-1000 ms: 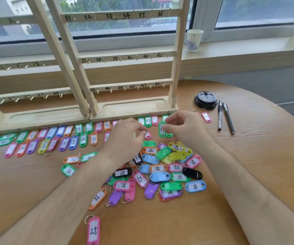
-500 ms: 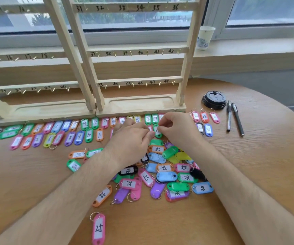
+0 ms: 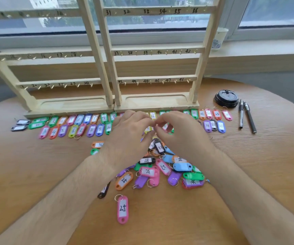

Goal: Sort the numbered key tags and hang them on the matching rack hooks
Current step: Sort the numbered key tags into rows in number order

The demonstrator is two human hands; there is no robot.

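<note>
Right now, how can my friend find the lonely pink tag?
Start at the wooden table and find the jumbled pile of colourful tags in its middle. Below the pile, nearest the person, lies the pink tag. Unlike its neighbours it touches no other tag and reads 25.

Sorted tags (image 3: pixel 91 129) laid flat in two neat-ish rows on the worktop (image 3: pixel 36 174), right along the base of the rack (image 3: pixel 160 104), numbers up, every colour going. Unsorted tags (image 3: pixel 182 166) heaped nearer in, overlapping, rings on. Pink 25 tag (image 3: pixel 122 209) off by itself, nearest. Rack upright, pale wood, little brass hooks (image 3: pixel 137 84) under handwritten numbers.
</note>
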